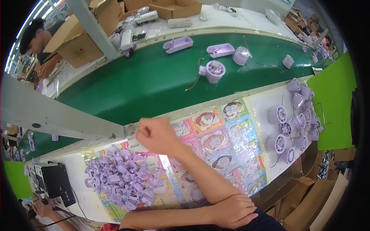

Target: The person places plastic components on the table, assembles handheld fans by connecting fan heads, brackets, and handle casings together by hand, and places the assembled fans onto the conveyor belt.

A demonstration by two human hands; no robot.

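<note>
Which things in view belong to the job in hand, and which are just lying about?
Likely the job's:
small purple parts, piled near the fisted right hand
round purple housings, at right
patterned sheet beneath those parts

Likely just lying about:
cardboard box, upper left
black box-shaped device, lower left

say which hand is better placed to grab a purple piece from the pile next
Probably the right hand, curled near the pile; the left hand is farther, resting on the right arm.
</note>
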